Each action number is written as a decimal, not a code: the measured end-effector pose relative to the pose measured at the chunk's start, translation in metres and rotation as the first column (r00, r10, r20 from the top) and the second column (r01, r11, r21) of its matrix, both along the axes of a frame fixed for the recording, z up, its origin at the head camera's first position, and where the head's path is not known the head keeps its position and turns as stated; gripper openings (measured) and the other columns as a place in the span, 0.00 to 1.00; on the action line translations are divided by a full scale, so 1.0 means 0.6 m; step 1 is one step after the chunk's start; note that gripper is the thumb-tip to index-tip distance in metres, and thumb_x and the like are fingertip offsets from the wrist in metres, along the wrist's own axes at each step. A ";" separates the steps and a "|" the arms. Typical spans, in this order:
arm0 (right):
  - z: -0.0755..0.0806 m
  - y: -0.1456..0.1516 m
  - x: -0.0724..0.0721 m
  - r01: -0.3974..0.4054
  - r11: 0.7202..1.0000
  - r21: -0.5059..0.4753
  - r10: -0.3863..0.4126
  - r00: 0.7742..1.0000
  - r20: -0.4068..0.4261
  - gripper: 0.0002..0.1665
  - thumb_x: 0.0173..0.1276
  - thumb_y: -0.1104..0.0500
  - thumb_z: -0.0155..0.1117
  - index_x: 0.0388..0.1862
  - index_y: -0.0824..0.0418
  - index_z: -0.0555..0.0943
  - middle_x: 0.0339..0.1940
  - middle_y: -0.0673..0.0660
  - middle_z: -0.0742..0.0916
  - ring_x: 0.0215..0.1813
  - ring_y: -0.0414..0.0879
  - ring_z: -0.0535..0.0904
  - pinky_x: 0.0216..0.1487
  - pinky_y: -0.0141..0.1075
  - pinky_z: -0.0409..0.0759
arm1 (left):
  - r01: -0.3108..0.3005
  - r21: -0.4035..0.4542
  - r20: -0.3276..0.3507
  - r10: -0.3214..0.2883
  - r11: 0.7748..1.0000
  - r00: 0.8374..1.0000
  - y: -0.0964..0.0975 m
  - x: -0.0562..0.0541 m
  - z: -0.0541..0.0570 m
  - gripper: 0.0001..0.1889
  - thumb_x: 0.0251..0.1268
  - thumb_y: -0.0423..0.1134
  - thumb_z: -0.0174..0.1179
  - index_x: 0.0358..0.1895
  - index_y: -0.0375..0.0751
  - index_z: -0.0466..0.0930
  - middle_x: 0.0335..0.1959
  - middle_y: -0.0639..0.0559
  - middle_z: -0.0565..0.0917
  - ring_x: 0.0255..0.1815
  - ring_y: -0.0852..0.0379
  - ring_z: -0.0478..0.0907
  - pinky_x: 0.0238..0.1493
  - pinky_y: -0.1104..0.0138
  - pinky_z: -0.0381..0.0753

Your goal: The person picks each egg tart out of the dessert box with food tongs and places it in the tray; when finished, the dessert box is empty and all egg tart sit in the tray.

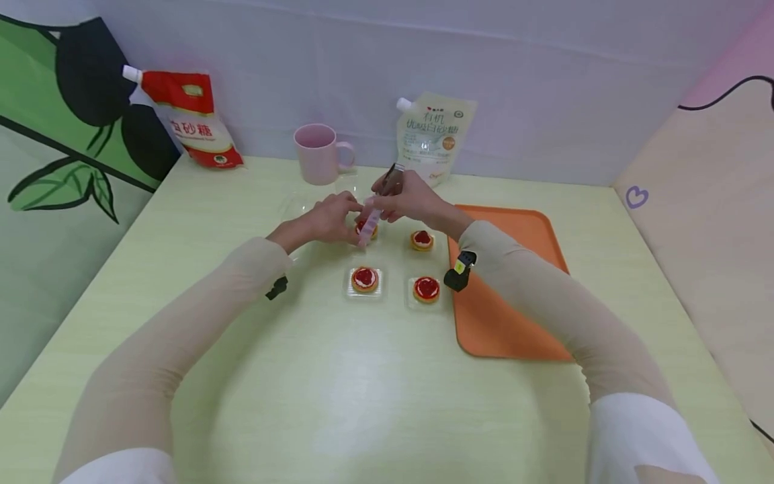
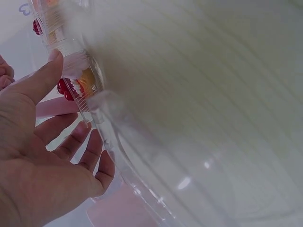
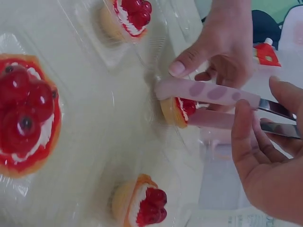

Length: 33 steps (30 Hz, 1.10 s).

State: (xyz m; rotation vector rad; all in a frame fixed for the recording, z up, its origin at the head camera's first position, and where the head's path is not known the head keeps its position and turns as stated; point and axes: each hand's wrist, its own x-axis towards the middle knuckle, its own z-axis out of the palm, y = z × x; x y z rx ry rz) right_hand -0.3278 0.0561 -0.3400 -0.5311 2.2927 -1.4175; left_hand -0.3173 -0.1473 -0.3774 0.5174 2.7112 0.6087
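Note:
My right hand (image 1: 416,199) grips metal tongs (image 3: 213,91) with pink tips. The tong arms reach either side of a small red-topped tart (image 3: 171,113), which sits low in a clear plastic case (image 2: 96,78). My left hand (image 1: 326,219) is at the other side of this tart. In the left wrist view its thumb lies at the case's edge and its fingers are spread, loosely bent, by the lower corner. Nearby are more tarts in clear cases: one tart (image 1: 421,240) to the right, another tart (image 1: 365,279) nearer me, and a third tart (image 1: 426,289) beside it.
An orange tray (image 1: 508,316) lies on the right, under my right forearm. Behind the hands stand a pink mug (image 1: 316,158), a pale spouted pouch (image 1: 432,138) and a red sugar bag (image 1: 192,121). A clear plastic container (image 2: 142,161) lies beside my left hand.

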 end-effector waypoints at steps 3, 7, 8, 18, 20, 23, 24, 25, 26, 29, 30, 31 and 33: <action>-0.008 -0.011 -0.001 0.004 1.000 0.027 -0.004 1.000 0.002 0.26 0.66 0.55 0.71 0.57 0.68 0.77 0.44 0.62 0.88 0.38 0.54 0.86 0.38 0.37 0.85 | -0.003 0.002 -0.005 0.003 1.000 1.000 -0.001 -0.002 -0.001 0.37 0.55 0.45 0.75 0.67 0.36 0.74 0.66 0.40 0.70 0.67 0.40 0.64 0.68 0.43 0.61; -0.018 -0.022 -0.002 0.000 0.998 0.057 0.000 1.000 0.009 0.23 0.66 0.58 0.70 0.57 0.67 0.78 0.42 0.63 0.89 0.35 0.49 0.85 0.37 0.36 0.83 | -0.008 0.011 0.007 0.008 1.000 1.000 0.001 -0.002 0.000 0.37 0.55 0.44 0.75 0.68 0.36 0.73 0.66 0.40 0.69 0.67 0.40 0.63 0.68 0.43 0.59; -0.020 -0.024 -0.002 -0.001 0.998 0.056 0.001 1.000 0.004 0.22 0.66 0.59 0.69 0.56 0.67 0.78 0.41 0.63 0.89 0.34 0.48 0.84 0.36 0.35 0.83 | -0.010 0.011 0.008 0.009 1.000 1.000 0.001 -0.001 0.000 0.37 0.55 0.44 0.75 0.68 0.36 0.73 0.66 0.40 0.70 0.67 0.40 0.63 0.68 0.43 0.59; -0.031 -0.020 0.001 0.068 0.997 -0.027 -0.068 0.998 0.004 0.21 0.62 0.61 0.72 0.52 0.68 0.79 0.39 0.60 0.90 0.28 0.43 0.78 0.30 0.32 0.77 | 0.012 0.002 -0.022 -0.012 1.000 1.000 0.001 0.001 0.000 0.35 0.55 0.43 0.75 0.67 0.36 0.75 0.65 0.39 0.71 0.67 0.40 0.65 0.66 0.42 0.62; -0.032 -0.016 -0.001 0.068 0.997 -0.035 -0.068 0.998 0.005 0.22 0.62 0.61 0.72 0.53 0.68 0.78 0.40 0.60 0.90 0.28 0.43 0.79 0.31 0.33 0.78 | 0.014 0.001 -0.021 -0.014 1.000 1.000 0.001 0.001 0.000 0.36 0.54 0.44 0.75 0.67 0.37 0.75 0.65 0.39 0.71 0.67 0.40 0.65 0.66 0.42 0.62; -0.030 -0.011 -0.004 0.065 0.997 -0.042 -0.065 0.998 0.007 0.22 0.63 0.61 0.71 0.54 0.67 0.78 0.43 0.62 0.90 0.30 0.44 0.79 0.34 0.37 0.81 | 0.014 0.000 -0.023 -0.014 1.000 1.000 0.001 0.002 0.001 0.36 0.53 0.44 0.76 0.67 0.37 0.75 0.65 0.38 0.71 0.66 0.39 0.66 0.65 0.42 0.63; -0.028 -0.010 -0.004 0.066 0.997 -0.039 -0.066 0.998 0.007 0.21 0.63 0.61 0.71 0.53 0.67 0.78 0.44 0.62 0.90 0.30 0.44 0.80 0.36 0.39 0.82 | 0.016 -0.001 -0.026 -0.016 1.000 1.000 0.001 0.002 0.001 0.36 0.53 0.44 0.76 0.67 0.36 0.75 0.65 0.38 0.71 0.66 0.39 0.66 0.65 0.42 0.63; -0.027 -0.009 -0.003 0.065 0.997 -0.036 -0.065 0.998 0.010 0.21 0.63 0.61 0.70 0.54 0.66 0.78 0.44 0.62 0.89 0.31 0.44 0.80 0.38 0.41 0.82 | 0.017 -0.002 -0.027 -0.017 1.000 0.999 0.001 0.002 0.001 0.37 0.53 0.44 0.76 0.67 0.36 0.75 0.65 0.38 0.71 0.66 0.39 0.66 0.65 0.42 0.63; -0.025 -0.008 -0.003 0.064 0.997 -0.035 -0.064 0.998 0.010 0.21 0.63 0.61 0.70 0.54 0.66 0.78 0.45 0.62 0.89 0.31 0.44 0.80 0.40 0.43 0.83 | 0.018 -0.001 -0.028 -0.018 1.000 0.999 0.000 0.002 0.002 0.37 0.53 0.44 0.76 0.67 0.36 0.75 0.65 0.38 0.71 0.66 0.39 0.66 0.65 0.42 0.63; -0.019 -0.007 -0.001 0.054 0.998 -0.020 -0.054 0.999 0.005 0.21 0.63 0.62 0.70 0.54 0.67 0.78 0.46 0.64 0.89 0.30 0.43 0.80 0.40 0.44 0.83 | 0.017 -0.001 -0.026 -0.017 1.000 1.000 0.000 0.002 0.003 0.37 0.53 0.45 0.76 0.67 0.37 0.75 0.65 0.38 0.71 0.66 0.39 0.66 0.65 0.42 0.63; -0.018 -0.008 0.000 0.045 0.999 -0.014 -0.044 0.999 0.007 0.21 0.63 0.63 0.70 0.54 0.68 0.78 0.46 0.64 0.89 0.29 0.43 0.80 0.38 0.41 0.82 | 0.016 -0.003 -0.025 -0.016 1.000 1.000 0.000 0.003 0.003 0.37 0.53 0.45 0.76 0.67 0.36 0.74 0.65 0.38 0.71 0.66 0.39 0.66 0.66 0.42 0.63; -0.017 -0.008 0.000 0.033 0.999 -0.011 -0.033 0.999 0.008 0.22 0.63 0.64 0.70 0.54 0.69 0.78 0.46 0.66 0.89 0.28 0.43 0.80 0.36 0.39 0.81 | 0.017 -0.005 -0.023 -0.017 1.000 1.000 0.001 0.003 0.004 0.37 0.54 0.46 0.76 0.67 0.36 0.74 0.66 0.38 0.70 0.66 0.39 0.66 0.66 0.42 0.63; -0.015 -0.008 0.000 0.013 1.000 -0.010 -0.013 1.000 0.013 0.22 0.62 0.66 0.69 0.54 0.71 0.77 0.47 0.68 0.89 0.26 0.43 0.79 0.32 0.35 0.79 | 0.018 -0.012 -0.020 -0.019 1.000 1.000 0.001 0.004 0.004 0.38 0.54 0.46 0.76 0.68 0.36 0.73 0.66 0.37 0.70 0.67 0.39 0.66 0.67 0.43 0.62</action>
